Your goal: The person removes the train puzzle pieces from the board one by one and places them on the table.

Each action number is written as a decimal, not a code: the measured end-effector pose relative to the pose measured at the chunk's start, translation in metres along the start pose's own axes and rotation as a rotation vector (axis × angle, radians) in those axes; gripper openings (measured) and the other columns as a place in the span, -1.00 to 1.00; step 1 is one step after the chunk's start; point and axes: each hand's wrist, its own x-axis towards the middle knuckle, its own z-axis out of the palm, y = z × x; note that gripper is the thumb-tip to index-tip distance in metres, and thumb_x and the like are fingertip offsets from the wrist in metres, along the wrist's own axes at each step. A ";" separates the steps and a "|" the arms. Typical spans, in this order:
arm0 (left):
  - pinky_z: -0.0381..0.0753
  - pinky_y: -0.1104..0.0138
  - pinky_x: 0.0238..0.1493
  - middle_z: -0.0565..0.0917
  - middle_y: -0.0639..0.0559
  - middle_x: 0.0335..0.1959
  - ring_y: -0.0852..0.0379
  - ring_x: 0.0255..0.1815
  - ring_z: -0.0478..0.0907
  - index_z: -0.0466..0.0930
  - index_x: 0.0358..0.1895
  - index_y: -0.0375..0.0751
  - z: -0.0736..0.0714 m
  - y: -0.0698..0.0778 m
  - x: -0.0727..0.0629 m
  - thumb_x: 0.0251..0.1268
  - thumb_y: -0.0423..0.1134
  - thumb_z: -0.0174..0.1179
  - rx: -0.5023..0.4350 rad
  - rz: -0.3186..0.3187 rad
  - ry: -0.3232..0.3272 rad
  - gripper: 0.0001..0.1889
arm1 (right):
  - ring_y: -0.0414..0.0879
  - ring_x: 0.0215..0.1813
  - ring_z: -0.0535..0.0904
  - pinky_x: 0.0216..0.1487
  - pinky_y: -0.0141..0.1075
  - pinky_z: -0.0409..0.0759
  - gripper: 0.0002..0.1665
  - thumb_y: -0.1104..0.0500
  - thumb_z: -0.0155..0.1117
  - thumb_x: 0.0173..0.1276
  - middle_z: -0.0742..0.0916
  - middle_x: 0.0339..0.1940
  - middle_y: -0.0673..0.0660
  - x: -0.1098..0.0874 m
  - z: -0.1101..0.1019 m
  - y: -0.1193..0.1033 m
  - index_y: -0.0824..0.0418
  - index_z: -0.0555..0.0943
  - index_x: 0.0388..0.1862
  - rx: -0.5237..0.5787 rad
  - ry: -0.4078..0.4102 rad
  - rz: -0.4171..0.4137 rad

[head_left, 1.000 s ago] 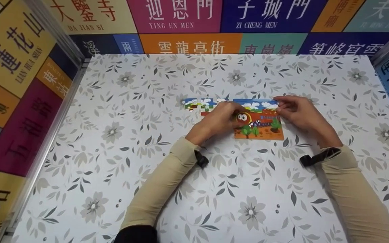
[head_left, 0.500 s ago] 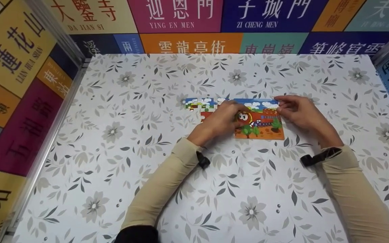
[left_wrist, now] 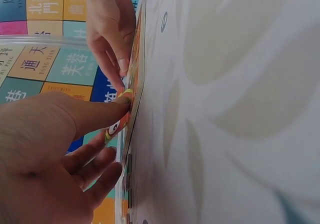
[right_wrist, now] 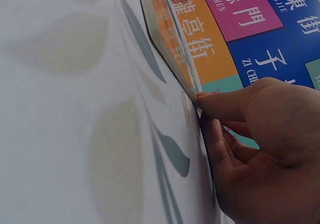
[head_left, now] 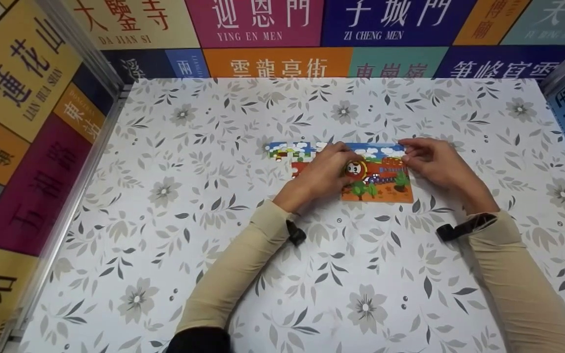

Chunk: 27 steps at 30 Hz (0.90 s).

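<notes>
A picture jigsaw puzzle [head_left: 378, 195] with a red train, trees and blue sky lies flat on the table. My left hand [head_left: 318, 172] reaches over its left side and pinches a puzzle piece [head_left: 354, 168] bearing cartoon eyes and a yellow rim. In the left wrist view that puzzle piece [left_wrist: 114, 127] stands tilted against the puzzle's surface, thumb on one face and fingers behind. My right hand [head_left: 437, 164] grips the puzzle's upper right corner between thumb and index finger. In the right wrist view the thumb [right_wrist: 220, 103] lies right at the puzzle's edge.
Several loose puzzle pieces [head_left: 290, 148] lie left of the puzzle, partly hidden by the left hand. The table [head_left: 263, 274] has a floral cover. Coloured printed panels [head_left: 272, 22] wall in its back and sides.
My left hand has shifted slightly right, and the pinched puzzle piece has tipped so its eyes look narrower. The right hand stays at the puzzle's corner.
</notes>
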 end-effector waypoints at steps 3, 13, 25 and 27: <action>0.47 0.23 0.52 0.65 0.00 0.35 0.03 0.42 0.52 0.65 0.43 -0.05 0.001 0.000 0.001 0.50 -0.24 0.40 -0.001 -0.001 -0.001 -0.52 | -0.44 -0.02 0.61 0.01 -0.70 0.49 -0.40 0.13 0.33 0.64 0.76 0.20 0.29 0.001 0.000 0.001 0.11 0.53 0.59 -0.002 -0.005 0.001; 0.24 0.19 0.71 0.67 0.01 0.35 0.05 0.44 0.53 0.61 0.48 -0.05 0.001 0.000 0.001 0.47 -0.22 0.42 0.021 -0.008 -0.003 -0.46 | -0.25 0.08 0.64 0.02 -0.69 0.48 -0.39 0.10 0.33 0.64 0.75 0.23 0.27 0.001 0.000 0.000 0.06 0.52 0.61 -0.005 -0.014 0.022; 0.49 0.25 0.39 0.58 0.01 0.38 0.07 0.38 0.46 0.58 0.52 -0.01 0.001 -0.005 -0.001 0.58 -0.14 0.34 0.014 0.026 -0.019 -0.49 | -0.46 -0.02 0.60 0.01 -0.70 0.49 -0.40 0.13 0.32 0.64 0.74 0.21 0.29 0.001 0.001 0.000 0.14 0.53 0.59 0.027 -0.005 0.014; 0.50 0.25 0.38 0.58 0.03 0.37 0.09 0.37 0.45 0.59 0.51 0.03 0.000 -0.006 -0.002 0.58 -0.11 0.34 0.019 0.028 -0.017 -0.49 | -0.45 -0.01 0.59 0.01 -0.70 0.49 -0.40 0.14 0.32 0.64 0.73 0.22 0.28 0.001 0.001 0.001 0.13 0.52 0.60 0.023 -0.009 0.018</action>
